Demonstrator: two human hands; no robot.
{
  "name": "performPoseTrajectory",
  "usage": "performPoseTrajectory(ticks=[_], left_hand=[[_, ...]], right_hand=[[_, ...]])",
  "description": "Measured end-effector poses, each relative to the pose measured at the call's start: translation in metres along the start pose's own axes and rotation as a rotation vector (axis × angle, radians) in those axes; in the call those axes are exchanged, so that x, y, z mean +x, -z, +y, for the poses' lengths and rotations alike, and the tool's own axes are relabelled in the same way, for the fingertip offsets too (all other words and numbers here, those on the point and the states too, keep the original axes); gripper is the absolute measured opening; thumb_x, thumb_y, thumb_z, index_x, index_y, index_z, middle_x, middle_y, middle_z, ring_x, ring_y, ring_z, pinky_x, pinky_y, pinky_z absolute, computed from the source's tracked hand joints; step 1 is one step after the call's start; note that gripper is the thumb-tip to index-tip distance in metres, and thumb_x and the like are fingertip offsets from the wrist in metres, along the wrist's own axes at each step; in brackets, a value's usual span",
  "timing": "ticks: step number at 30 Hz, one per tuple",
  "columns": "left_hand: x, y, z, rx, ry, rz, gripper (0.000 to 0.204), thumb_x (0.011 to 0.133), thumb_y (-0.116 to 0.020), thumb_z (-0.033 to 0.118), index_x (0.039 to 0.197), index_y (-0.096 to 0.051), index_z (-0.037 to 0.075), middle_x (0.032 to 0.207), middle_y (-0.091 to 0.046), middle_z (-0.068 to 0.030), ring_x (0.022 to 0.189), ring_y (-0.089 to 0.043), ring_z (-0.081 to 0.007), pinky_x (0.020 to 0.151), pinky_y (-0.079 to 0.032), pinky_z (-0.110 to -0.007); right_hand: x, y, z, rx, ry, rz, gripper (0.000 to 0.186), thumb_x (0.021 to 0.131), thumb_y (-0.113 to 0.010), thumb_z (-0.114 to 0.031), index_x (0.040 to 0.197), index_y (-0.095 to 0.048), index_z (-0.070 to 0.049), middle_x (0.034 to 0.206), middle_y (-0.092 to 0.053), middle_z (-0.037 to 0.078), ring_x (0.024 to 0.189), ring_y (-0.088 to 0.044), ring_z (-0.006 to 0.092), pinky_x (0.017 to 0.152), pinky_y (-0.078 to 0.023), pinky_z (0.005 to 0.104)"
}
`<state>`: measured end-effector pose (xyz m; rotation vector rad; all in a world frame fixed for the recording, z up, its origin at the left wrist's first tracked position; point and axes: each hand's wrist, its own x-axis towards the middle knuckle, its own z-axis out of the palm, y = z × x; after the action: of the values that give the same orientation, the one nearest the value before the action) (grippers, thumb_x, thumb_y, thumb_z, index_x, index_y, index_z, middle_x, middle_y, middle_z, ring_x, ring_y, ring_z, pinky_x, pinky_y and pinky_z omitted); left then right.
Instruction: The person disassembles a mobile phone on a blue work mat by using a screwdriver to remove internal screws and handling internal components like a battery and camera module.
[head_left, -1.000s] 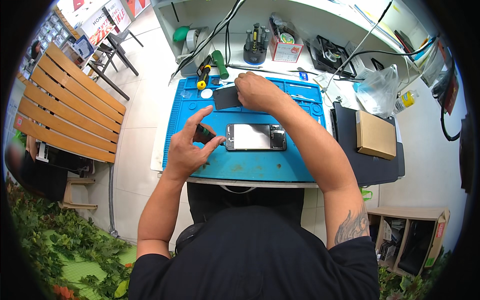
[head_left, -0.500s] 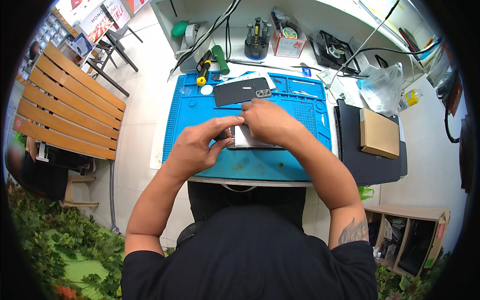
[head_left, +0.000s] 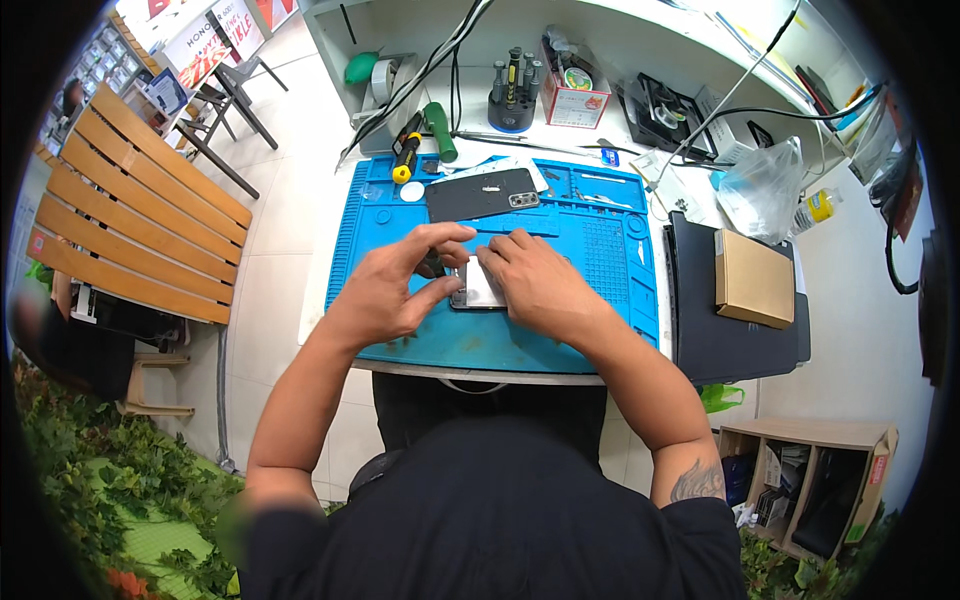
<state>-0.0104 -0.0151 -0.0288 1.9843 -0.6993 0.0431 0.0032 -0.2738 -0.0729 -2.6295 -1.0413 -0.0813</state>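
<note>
An opened phone (head_left: 484,286) with a silver inner face and a dark left end lies on the blue work mat (head_left: 470,345) before me. Across its right part lies my right hand (head_left: 540,285), fingers bent and pressed together at the phone's upper side; they hide that part. My left hand (head_left: 385,285) is at the phone's left end, thumb tip touching or close to the edge, index finger raised apart from it. A dark patch between that thumb and finger is too shadowed to make out. Beyond the hands rests a dark phone back cover (head_left: 483,193) with a camera block.
A yellow-black screwdriver (head_left: 405,160), a green-handled tool (head_left: 439,131) and a round tool stand (head_left: 512,95) are at the back. At right, a cardboard box (head_left: 755,278) sits on a black laptop (head_left: 700,330), near a plastic bag (head_left: 762,190). Cables (head_left: 425,65) hang at back left.
My right hand has drawn down toward me, uncovering the mat below the back cover. My left index finger has lifted and parted from the right hand. The phone appears slightly lower in view.
</note>
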Motion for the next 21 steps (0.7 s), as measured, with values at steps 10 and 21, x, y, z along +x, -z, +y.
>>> performPoseTrajectory(ticks=[10,21], left_hand=[[0.001,0.007,0.006,-0.005,0.004,-0.09,0.042,0.097,-0.091,0.007,0.137,-0.079,0.013,0.118,-0.086,-0.0076,0.094,-0.083,-0.022,0.081,-0.065,-0.033],[0.0,0.006,0.016,0.152,-0.031,-0.005,0.049,0.096,-0.089,0.001,0.143,-0.079,0.013,0.117,-0.086,-0.009,0.095,-0.083,-0.0221,0.082,-0.067,-0.034]], right_hand=[[-0.01,-0.001,0.003,0.015,-0.011,0.09,0.043,0.1,-0.068,-0.004,0.142,-0.072,0.001,0.13,-0.072,0.015,0.122,-0.065,0.035,0.108,-0.052,0.0462],[-0.008,0.002,-0.004,0.027,-0.069,0.06,0.037,0.099,-0.067,-0.003,0.136,-0.073,0.002,0.123,-0.071,0.016,0.118,-0.065,0.0363,0.104,-0.052,0.0479]])
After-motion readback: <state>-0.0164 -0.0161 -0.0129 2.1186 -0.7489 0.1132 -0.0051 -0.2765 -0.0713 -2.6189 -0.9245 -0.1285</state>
